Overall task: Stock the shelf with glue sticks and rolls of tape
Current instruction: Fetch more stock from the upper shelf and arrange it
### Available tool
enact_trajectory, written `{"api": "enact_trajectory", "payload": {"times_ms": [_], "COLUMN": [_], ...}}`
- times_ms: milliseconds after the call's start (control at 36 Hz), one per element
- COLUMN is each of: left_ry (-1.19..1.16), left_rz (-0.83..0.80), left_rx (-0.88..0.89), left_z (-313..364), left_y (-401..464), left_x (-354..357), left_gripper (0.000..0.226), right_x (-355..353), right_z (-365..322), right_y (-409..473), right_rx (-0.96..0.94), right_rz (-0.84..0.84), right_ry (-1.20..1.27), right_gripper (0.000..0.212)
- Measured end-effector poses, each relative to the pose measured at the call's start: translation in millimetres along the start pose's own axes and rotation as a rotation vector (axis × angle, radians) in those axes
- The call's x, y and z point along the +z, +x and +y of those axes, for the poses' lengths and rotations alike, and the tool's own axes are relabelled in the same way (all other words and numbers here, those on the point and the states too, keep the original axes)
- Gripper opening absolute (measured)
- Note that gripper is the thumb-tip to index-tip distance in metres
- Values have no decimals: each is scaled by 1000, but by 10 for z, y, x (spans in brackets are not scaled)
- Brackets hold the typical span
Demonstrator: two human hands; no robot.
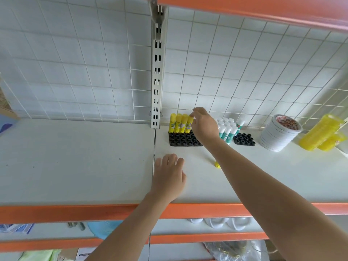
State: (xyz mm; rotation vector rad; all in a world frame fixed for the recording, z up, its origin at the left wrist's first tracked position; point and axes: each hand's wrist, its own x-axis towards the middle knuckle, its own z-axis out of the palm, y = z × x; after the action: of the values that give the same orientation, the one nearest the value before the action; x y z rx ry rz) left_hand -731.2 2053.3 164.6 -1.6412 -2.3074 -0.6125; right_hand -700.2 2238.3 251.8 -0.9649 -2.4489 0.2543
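Several yellow glue sticks (178,123) stand upright in the back row of a black holder tray (181,140) on the white shelf (94,166). My right hand (203,125) reaches over the tray, and its fingertips pinch the top of the rightmost yellow stick. My left hand (169,178) rests flat and relaxed on the shelf in front of the tray, holding nothing. One more yellow glue stick (217,164) lies on the shelf, mostly hidden under my right forearm. White-and-green glue sticks (227,131) stand to the right. A stack of white tape rolls (278,133) sits further right.
A small black holder (244,139) lies beside the white-and-green sticks. Yellow wrapped packs (323,132) lean at the far right. A slotted metal upright (157,81) and a wire grid back the shelf. An orange rail (75,212) edges the front; lower shelves hold other goods.
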Motion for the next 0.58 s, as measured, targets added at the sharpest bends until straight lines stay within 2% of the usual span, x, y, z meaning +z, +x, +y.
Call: {"api": "enact_trajectory", "payload": {"times_ms": [111, 250, 361, 583], "left_ry": [4, 7, 3, 20], "left_rz": [-5, -25, -22, -67], "left_rx": [0, -13, -4, -25], "left_z": [18, 23, 30, 16], "left_y": [1, 9, -5, 25], "left_x": [-30, -50, -65, -119], "left_gripper": [29, 31, 30, 32], "right_x": [-18, -104, -155, -247], "right_z": [-1, -12, -110, -23], "right_y": [23, 86, 78, -3], "right_rx": [-7, -20, -15, 10], "right_rz": [-50, -140, -179, -300], "right_ry": [-55, -168, -247, -119], "right_gripper": [39, 44, 38, 57]}}
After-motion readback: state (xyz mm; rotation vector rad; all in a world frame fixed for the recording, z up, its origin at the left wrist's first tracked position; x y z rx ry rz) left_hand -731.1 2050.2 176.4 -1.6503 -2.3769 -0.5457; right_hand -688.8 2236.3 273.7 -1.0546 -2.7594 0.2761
